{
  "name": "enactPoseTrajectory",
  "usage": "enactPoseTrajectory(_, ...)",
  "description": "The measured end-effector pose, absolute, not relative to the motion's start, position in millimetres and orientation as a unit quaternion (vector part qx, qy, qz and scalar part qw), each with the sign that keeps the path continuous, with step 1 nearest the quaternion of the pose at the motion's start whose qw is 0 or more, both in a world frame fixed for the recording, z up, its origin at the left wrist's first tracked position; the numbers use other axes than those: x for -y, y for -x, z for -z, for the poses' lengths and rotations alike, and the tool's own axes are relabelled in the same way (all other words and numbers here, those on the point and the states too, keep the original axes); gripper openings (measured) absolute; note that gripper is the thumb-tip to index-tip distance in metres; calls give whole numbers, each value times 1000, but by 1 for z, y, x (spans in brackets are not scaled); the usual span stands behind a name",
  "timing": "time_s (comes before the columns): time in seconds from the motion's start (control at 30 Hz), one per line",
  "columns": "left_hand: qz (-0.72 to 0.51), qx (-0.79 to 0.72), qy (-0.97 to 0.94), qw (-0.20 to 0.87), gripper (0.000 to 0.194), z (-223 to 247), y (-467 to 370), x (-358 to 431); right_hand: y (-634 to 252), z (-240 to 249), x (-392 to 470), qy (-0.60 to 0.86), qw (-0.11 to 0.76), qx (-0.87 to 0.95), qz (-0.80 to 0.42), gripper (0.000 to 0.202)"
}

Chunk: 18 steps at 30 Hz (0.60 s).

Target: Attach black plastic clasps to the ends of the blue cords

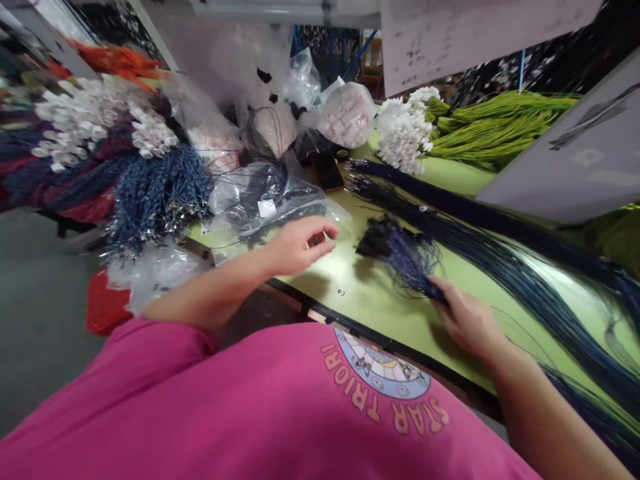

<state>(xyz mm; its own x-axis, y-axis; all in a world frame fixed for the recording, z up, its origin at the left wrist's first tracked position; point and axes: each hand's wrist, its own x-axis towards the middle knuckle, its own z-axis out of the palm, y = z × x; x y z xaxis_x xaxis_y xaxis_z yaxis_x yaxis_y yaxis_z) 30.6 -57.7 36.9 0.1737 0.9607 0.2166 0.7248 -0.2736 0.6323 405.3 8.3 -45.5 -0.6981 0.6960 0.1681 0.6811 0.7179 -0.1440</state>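
Note:
My right hand [467, 317] is closed round the narrow end of a bundle of dark blue cords [407, 257]. The bundle's far end, a black bushy clump, points left above the green tabletop [325, 283]. My left hand [304, 245] hovers near the table's front edge, fingers curved and apart, with nothing in them. A small metal-looking piece [341, 292] lies on the table between my hands. Just beyond the left hand is a clear plastic bag [295, 200] with a white label.
Long dark blue cords [500, 250] run across the right side. Lime-green cords [500, 130] and white pieces [403, 130] lie behind. A phone [327, 170] and a filled plastic bag [347, 113] are at the back. Blue braided cords [160, 193] hang left, above a red container [105, 303].

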Motion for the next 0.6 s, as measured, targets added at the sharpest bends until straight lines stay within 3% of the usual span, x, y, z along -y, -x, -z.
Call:
enactPoseTrajectory(0.17, -70, -644, -753, 113, 32, -82, 4, -47, -395, 59, -1, 329, 40, 943, -3, 42)
enactPoseTrajectory(0.27, 40, -674, -737, 26, 40, -76, 19, -127, -395, 61, 3, 327, 29, 945, -3, 42)
enactPoseTrajectory(0.33, 117, -682, -722, 24, 44, -65, 23, -173, -397, 60, 5, 325, 24, 945, -14, 43)
enactPoseTrajectory(0.47, 165, -704, -690, 12, 46, -39, 22, -232, -400, 59, 8, 316, 18, 948, -27, 46)
enactPoseTrajectory(0.6, 187, -674, -715, 1, 34, -20, 26, -251, -404, 59, 10, 294, 44, 955, -24, 49)
